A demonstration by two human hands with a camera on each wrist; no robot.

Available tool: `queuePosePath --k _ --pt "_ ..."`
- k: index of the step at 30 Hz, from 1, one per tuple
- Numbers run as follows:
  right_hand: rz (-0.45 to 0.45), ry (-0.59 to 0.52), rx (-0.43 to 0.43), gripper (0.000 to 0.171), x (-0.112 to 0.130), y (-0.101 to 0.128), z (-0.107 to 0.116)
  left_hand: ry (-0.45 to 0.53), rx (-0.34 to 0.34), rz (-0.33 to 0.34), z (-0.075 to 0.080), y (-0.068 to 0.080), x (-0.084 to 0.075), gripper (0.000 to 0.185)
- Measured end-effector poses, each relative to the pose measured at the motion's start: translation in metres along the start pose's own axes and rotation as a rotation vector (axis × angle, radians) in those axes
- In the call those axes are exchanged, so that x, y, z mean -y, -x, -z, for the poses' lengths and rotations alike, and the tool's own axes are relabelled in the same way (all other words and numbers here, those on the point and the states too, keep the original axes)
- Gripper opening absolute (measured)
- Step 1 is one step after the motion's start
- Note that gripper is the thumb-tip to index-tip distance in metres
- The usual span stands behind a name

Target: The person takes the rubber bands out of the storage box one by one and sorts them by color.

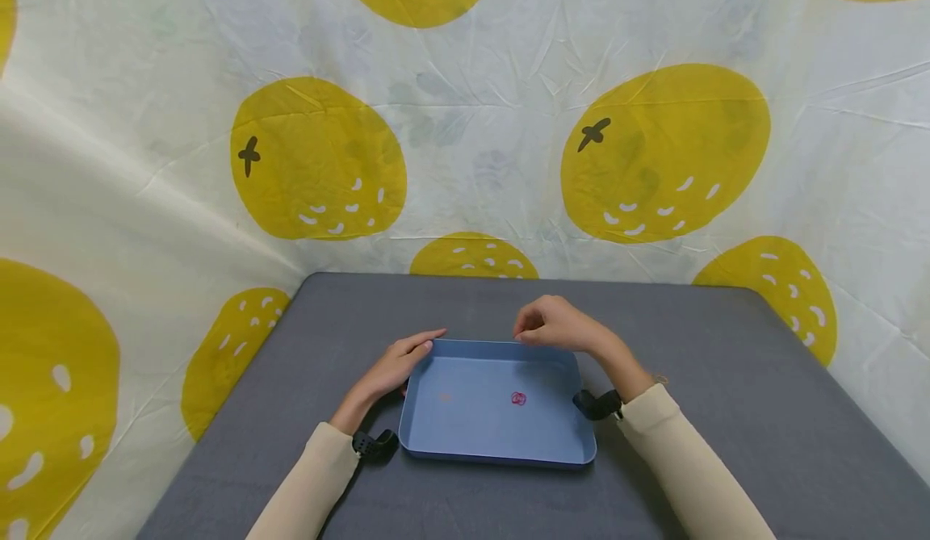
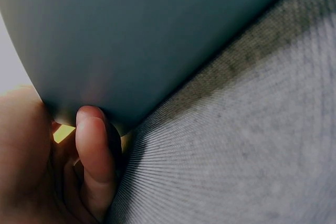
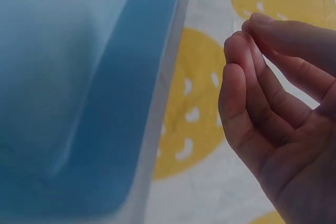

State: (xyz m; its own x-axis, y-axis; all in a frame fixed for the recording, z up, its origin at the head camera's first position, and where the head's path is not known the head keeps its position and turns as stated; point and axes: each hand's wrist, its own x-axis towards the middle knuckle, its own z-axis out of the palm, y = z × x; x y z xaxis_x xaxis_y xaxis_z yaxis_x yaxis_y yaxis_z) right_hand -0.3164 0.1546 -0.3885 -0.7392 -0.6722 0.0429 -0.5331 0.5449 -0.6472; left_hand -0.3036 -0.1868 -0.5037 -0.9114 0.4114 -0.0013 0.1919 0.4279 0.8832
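Observation:
A shallow blue tray [image 1: 494,458] lies flat on the grey table [image 1: 726,378]. On its floor sits a small red rubber band [image 1: 518,399], and a faint pink mark shows further left. My left hand [image 1: 403,358] rests with straight fingers against the tray's far left corner. In the left wrist view a finger [image 2: 94,156] presses on the tray's outer wall [image 2: 147,35]. My right hand [image 1: 555,326] hovers just above the far rim with loosely curled fingers. Its fingertips [image 3: 247,45] sit close to the thumb with nothing visible between them, beside the tray [image 3: 79,103].
A white cloth with big yellow fruit prints [image 1: 472,120] hangs behind and to both sides of the table. Black wrist straps [image 1: 374,443] [image 1: 597,403] sit at both cuffs. Bare grey tabletop [image 2: 252,140] stretches around the tray.

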Motion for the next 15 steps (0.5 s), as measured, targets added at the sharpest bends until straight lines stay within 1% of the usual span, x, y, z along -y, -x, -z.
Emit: queuePosePath --k 4,11,15 --pt "0.014 -0.013 0.038 0.011 0.005 -0.015 -0.015 -0.006 -0.003 -0.002 0.0 -0.001 0.0 0.044" --pt "0.012 -0.023 0.102 0.011 0.018 -0.037 -0.043 -0.011 -0.011 0.02 0.0 -0.002 0.0 0.044" --pt "0.046 -0.02 0.122 0.009 0.024 -0.047 -0.056 -0.005 -0.009 0.023 0.0 -0.002 0.0 0.043"
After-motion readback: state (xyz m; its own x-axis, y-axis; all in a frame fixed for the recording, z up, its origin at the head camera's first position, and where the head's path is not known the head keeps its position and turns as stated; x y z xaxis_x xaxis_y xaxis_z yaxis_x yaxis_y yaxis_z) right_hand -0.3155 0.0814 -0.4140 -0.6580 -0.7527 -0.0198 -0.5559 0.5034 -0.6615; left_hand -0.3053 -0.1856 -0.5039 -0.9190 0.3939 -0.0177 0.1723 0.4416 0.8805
